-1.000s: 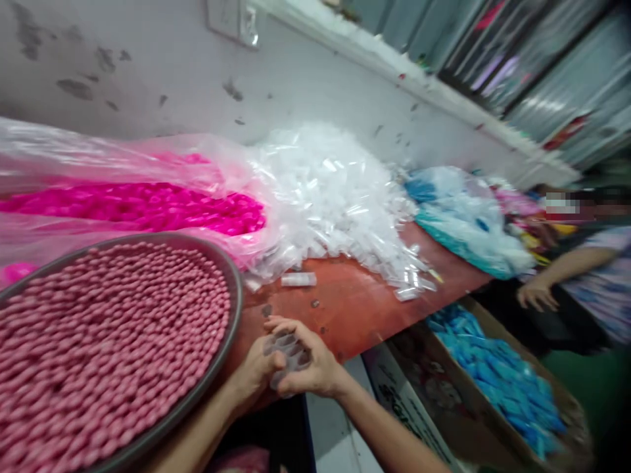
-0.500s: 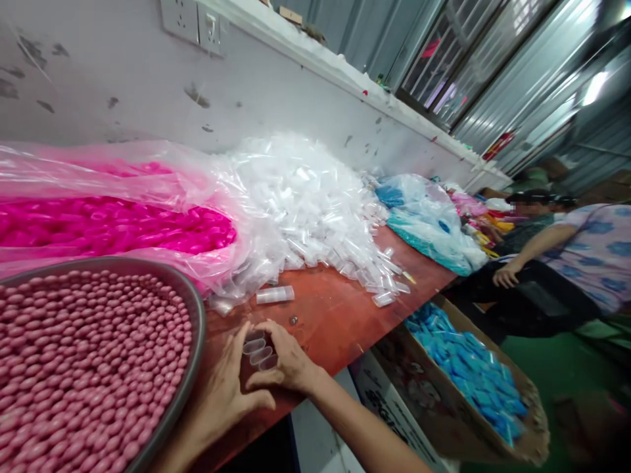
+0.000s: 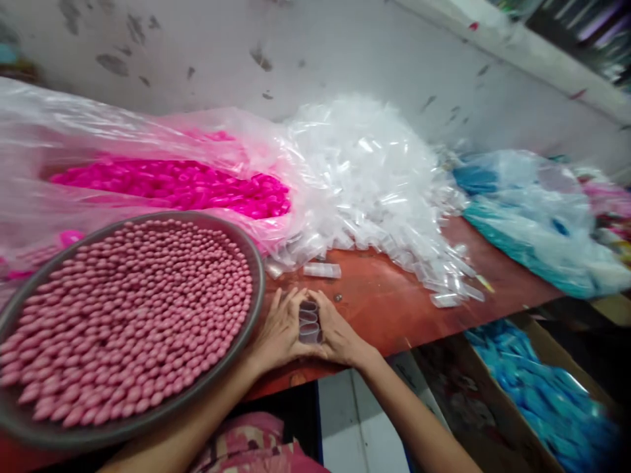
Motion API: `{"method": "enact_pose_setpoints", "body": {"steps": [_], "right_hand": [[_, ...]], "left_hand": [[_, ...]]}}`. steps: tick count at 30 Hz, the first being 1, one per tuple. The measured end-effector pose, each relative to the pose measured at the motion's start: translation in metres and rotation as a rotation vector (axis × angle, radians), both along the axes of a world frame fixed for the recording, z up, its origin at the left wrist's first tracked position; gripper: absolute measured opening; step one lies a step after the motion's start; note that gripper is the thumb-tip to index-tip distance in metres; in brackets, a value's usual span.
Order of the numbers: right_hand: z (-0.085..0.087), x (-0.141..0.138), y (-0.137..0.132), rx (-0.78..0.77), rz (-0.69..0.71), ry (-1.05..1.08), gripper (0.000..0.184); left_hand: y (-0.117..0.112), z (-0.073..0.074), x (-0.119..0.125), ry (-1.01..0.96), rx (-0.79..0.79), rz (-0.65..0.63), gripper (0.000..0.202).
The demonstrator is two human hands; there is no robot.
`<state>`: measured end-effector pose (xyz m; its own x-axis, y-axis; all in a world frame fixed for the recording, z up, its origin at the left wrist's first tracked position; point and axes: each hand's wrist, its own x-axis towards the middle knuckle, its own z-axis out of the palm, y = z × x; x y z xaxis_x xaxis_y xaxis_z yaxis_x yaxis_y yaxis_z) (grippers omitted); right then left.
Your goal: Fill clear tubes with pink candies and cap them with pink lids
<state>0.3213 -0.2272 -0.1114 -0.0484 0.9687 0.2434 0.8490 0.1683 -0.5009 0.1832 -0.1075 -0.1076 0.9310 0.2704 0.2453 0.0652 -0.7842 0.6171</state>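
Observation:
Several clear plastic tubes stand bunched together at the front of the table, their open rims facing up. My left hand curves around them from the left, and my right hand closes in from the right. The fingertips of both hands meet behind the tubes and the thumbs meet in front, so the hands ring the bunch. Just beyond my fingers lies a single clear tube on its side. To the left, a big dark round basin is filled with pink oval beads.
Behind lies a large heap of clear tubes. A clear bag of bright pink plastic pieces is at the back left. Blue-green bags lie at the right. Below the table edge, a cardboard box holds blue wrapped items.
My hands have closed in from a looser ring to a tighter one around the tubes, with thumbs now meeting. The view has turned left and down, so the seated person is out of sight.

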Motion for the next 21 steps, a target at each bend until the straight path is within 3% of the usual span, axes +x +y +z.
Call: {"method": "enact_pose_setpoints", "body": {"steps": [5, 8, 11, 15, 18, 21], "right_hand": [[-0.002, -0.006, -0.004, -0.057, -0.119, 0.101, 0.086], [0.002, -0.017, 0.004, -0.063, -0.188, 0.413, 0.085], [0.009, -0.026, 0.013, -0.037, -0.188, 0.707, 0.086], [0.01, -0.03, 0.016, -0.005, -0.252, 0.872, 0.057], [0.006, -0.035, 0.014, 0.042, -0.371, 0.917, 0.033], [0.004, -0.04, 0.012, 0.071, -0.431, 0.868, 0.021]], "left_hand": [[-0.002, 0.003, 0.002, -0.039, -0.143, 0.086, 0.082], [-0.005, 0.007, 0.003, -0.111, -0.317, 0.226, 0.077], [-0.006, 0.014, 0.002, -0.203, -0.585, 0.252, 0.066], [-0.005, 0.021, -0.003, -0.273, -0.841, 0.211, 0.055], [-0.005, 0.022, -0.003, -0.321, -0.88, 0.293, 0.055], [-0.003, 0.023, -0.002, -0.304, -0.861, 0.332, 0.055]]}}
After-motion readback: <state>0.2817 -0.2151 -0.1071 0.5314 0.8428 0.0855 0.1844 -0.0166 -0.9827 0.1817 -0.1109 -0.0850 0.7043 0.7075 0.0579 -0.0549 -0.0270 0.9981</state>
